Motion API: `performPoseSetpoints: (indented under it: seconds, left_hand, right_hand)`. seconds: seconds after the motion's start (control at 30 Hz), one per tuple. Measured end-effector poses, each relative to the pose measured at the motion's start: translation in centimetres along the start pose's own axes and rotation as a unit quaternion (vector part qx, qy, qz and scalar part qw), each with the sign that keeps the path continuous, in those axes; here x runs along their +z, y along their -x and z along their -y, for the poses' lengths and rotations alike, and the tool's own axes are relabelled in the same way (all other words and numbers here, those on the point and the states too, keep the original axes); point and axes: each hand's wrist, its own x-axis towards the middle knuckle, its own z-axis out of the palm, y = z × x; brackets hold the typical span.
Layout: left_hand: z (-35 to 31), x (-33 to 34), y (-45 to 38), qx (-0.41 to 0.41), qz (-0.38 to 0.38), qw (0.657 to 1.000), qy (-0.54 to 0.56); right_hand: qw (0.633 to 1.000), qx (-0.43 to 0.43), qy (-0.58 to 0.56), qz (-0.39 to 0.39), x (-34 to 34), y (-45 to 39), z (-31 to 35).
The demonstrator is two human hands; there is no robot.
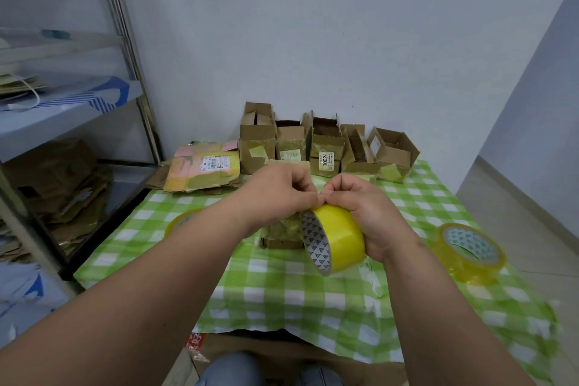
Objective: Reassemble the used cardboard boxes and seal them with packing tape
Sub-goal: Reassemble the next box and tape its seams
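The right hand grips the yellow tape roll, held on edge above the desk, which carries a green checked cloth. The left hand has its fingers clenched into a pinch at the top rim of the roll, touching the right thumb. Directly beneath the hands sits a small taped box. Five opened cardboard boxes stand in a row at the far edge, against the wall. Flattened boxes lie to their left. Two further tape rolls lie flat, one on each side of the desk
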Motion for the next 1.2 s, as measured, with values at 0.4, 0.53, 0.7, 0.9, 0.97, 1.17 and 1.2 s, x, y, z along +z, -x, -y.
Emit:
performPoseSetpoints:
  seconds: [0.4, 0.53, 0.7, 0.9, 0.97, 1.17, 1.2]
  left_hand:
    - [1.2, 0.1, 0.5, -0.032, -0.116, 0.992, 0.03]
    - [1.8, -0.8, 0.5, -0.067, -0.187, 0.966, 0.165]
    - [2.3, -0.8, 0.5, -0.07, -0.201, 0.953, 0.215]
    - [2.3, -0.7, 0.9, -0.11, -0.197, 0.922, 0.314]
    - [2.2, -1.2, 0.9, -0.121, -0.212, 0.896, 0.372]
    - [2.9, -1.8, 0.8, -0.125, -0.244, 0.886, 0.373]
    - [2.9, -1.9, 0.8, -0.125, -0.258, 0.882, 0.375]
  right_hand:
    - [0.997, -0.029, 0.01, -0.066, 0.4, 1.7, -0.3]
    - [0.998, -0.036, -0.042, 0.006, -0.6, 2.5, -1.3]
    - [0.994, -0.057, -0.075, 0.061, 0.1, 2.7, -1.9]
    - [0.995, -0.08, -0.047, 0.041, 0.1, 2.2, -0.6]
    - [0.995, -0.1, -0.01, 0.026, 0.0, 2.1, -0.1]
    - [0.986, -0.146, 0.08, 0.024, 0.0, 1.6, 0.7]
    - [0.983, -0.151, 0.102, 0.02, -0.2, 1.4, 0.8]
